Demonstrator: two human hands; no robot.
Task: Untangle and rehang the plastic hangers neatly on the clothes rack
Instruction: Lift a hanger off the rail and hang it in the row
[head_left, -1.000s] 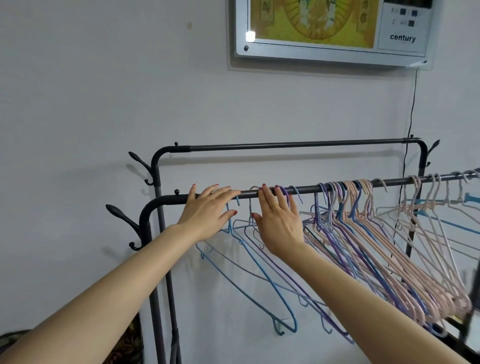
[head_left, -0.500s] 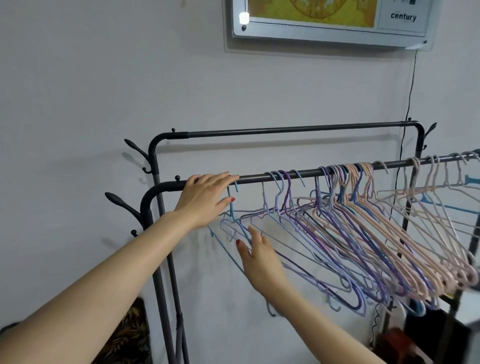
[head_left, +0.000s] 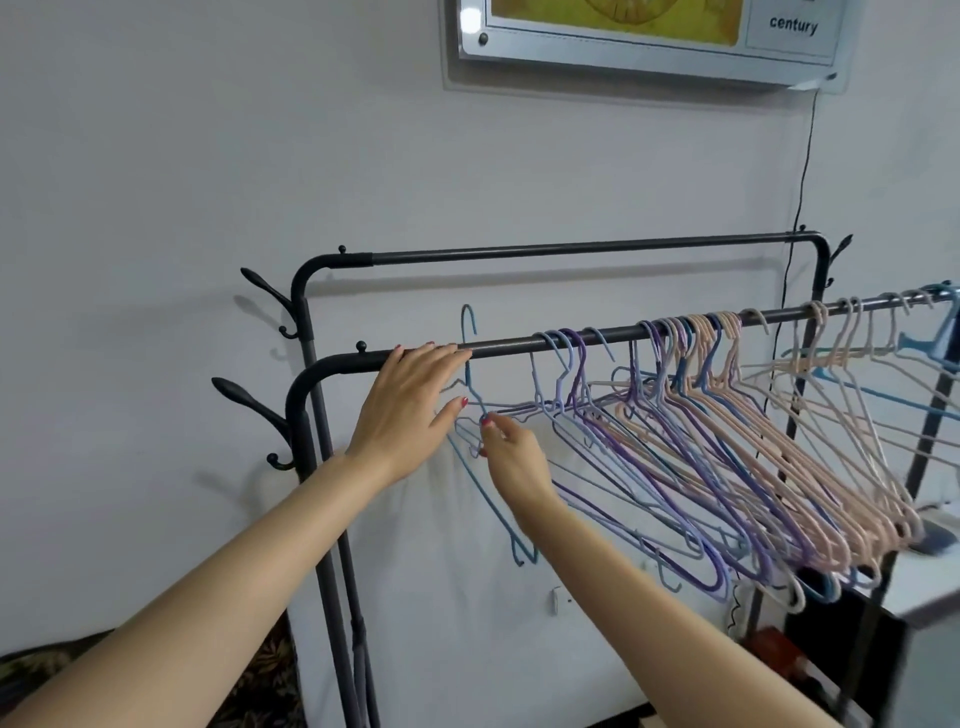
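A black clothes rack has a near rail (head_left: 613, 336) and a higher far rail (head_left: 571, 250). My left hand (head_left: 410, 400) rests with straight fingers on the near rail at its left end. My right hand (head_left: 511, 454) pinches the neck of a blue hanger (head_left: 469, 332) just below the rail. That hanger's hook stands lifted above the rail, off it. To the right, several purple and light-blue hangers (head_left: 649, 478) hang crowded and slanted. Further right are several pink hangers (head_left: 789, 457) bunched together and several white ones (head_left: 862, 395).
Coat hooks (head_left: 244, 395) stick out from the rack's left posts. A framed panel (head_left: 649, 36) hangs on the wall above, with a black cable (head_left: 802, 171) running down. A white surface (head_left: 935, 582) sits at the lower right, and dark items stand on the floor under the hangers.
My right hand dropped from the rail, took hold of the blue hanger's neck and raised its hook above the rail. My left hand stayed on the rail. The view tilted down.
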